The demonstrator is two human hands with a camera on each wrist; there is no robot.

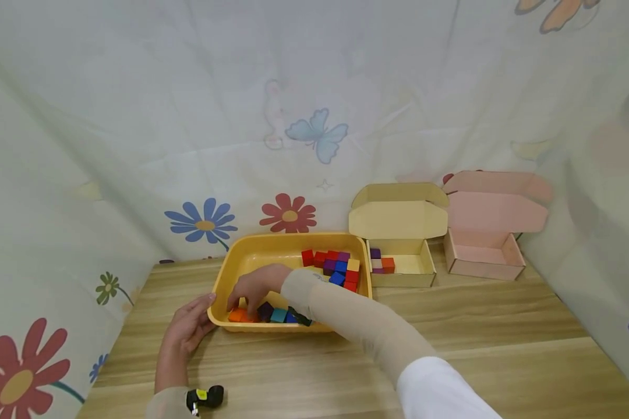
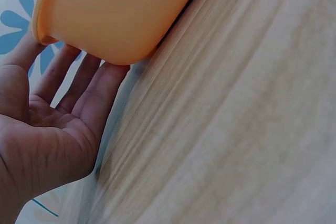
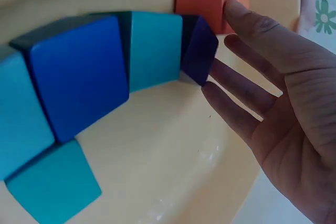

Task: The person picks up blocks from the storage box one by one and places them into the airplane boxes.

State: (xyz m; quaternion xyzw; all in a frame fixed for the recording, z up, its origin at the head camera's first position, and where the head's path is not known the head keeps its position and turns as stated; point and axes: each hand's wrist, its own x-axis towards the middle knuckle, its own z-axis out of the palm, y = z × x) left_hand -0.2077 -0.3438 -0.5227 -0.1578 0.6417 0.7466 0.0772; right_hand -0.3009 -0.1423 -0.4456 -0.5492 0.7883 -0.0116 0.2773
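A yellow plastic tray [image 1: 293, 237] stands on the wooden table, with colored cubes inside. At its left end my left hand [image 1: 186, 326] holds the edge, the thumb by the rim and the other fingertips against the outer wall [image 2: 121, 19]. Inside the tray, my right hand [image 1: 257, 285] reaches down to the near left corner. Its thumb touches an orange cube [image 3: 202, 6], while other fingertips meet a dark purple cube [image 3: 202, 51]; the fingers are spread and fairly straight. Beside these lie a teal cube [image 3: 155, 51] and a blue cube [image 3: 79, 72].
Red, blue, purple and yellow cubes cluster at the tray's right end, among them a red cube [image 1: 307, 258]. To the right stand an open pale yellow box [image 1: 411, 265] holding several cubes and an open pink box [image 1: 484, 256]. A patterned curtain [image 1: 314, 70] hangs behind.
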